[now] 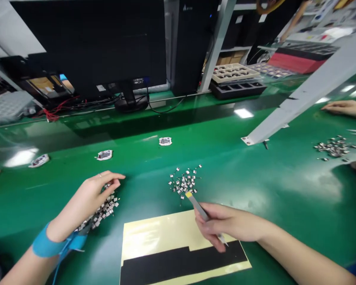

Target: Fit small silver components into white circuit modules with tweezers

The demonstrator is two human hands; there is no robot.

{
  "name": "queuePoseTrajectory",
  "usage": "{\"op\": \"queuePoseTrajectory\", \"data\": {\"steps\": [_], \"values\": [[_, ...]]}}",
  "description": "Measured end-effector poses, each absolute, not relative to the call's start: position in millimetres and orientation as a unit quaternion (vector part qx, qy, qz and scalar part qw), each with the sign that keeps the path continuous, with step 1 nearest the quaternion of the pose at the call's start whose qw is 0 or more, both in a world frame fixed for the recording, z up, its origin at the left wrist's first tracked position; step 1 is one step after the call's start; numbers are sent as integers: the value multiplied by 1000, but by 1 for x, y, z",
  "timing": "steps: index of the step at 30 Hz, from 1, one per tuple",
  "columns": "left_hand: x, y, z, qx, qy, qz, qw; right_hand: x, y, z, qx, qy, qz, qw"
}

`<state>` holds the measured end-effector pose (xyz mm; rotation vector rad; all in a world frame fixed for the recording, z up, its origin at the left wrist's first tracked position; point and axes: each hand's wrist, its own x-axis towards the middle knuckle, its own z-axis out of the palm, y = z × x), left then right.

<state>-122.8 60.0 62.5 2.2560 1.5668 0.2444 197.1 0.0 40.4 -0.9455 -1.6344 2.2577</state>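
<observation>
My left hand [99, 192], with a blue band [49, 243] on its wrist, is over a pile of small silver-and-black parts [106, 209]; its fingers are apart and nothing shows between them. My right hand [215, 225] holds grey tweezers [200, 208] with a yellow end pointing up and away; the pointed tips are toward the sheet below. That yellow sheet [154, 233] lies under the hand and carries black strips [166, 265]. Just beyond it is a second cluster of small parts [184, 183].
White-rimmed pieces [165, 141] stand in a row across the green table [142, 162]. A grey post [299, 95] slants down at the right. Behind are a monitor [91, 43] and trays [235, 73]. Another person's hand [344, 108] is near more parts [335, 147].
</observation>
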Motion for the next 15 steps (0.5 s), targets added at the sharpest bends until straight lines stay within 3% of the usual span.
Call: {"op": "queuePoseTrajectory", "data": {"steps": [3, 6, 9, 15], "values": [[-94, 46, 76, 762, 547, 177, 298, 193, -12, 47, -365, -725, 584, 11], [-47, 33, 71, 656, 472, 203, 553, 181, -27, 35, -385, -843, 374, -16], [-3, 26, 50, 505, 389, 197, 745, 171, -33, 19, -382, -882, 274, -32], [17, 28, 16, 370, 356, 309, 801, 172, -37, 14, -412, -888, 204, 28]]}}
